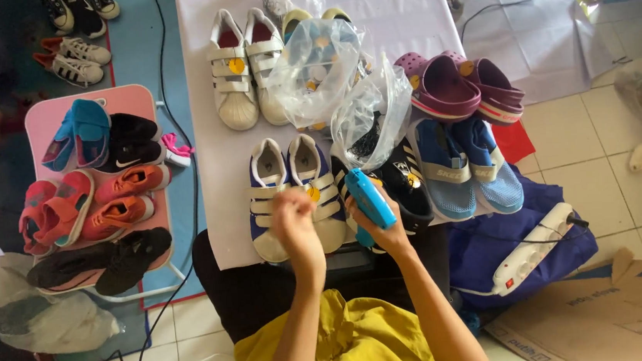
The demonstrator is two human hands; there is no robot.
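Holding blue tool (pixel 370 198) in right hand (pixel 387 233), grip wrapped around it, over black shoe (pixel 406 184) on tabletop (pixel 214 151). Left hand (pixel 293 218) blurred above navy-white shoes (pixel 295 190), grip unclear. Best to steady shoe before pressing tool.

We look down on a white-covered table (pixel 399 11) standing over a floor of pale square tiles (pixel 607 171), with a blue mat (pixel 135 49) to the left and bright daylight spilling in at the upper right corner. Beside the table sits a small pink stand (pixel 140 99), and black cables (pixel 173 77) trail across the floor. At the lower right lie a white power strip (pixel 532 251), a dark blue cloth (pixel 482 255) and flattened brown cardboard (pixel 619 317).
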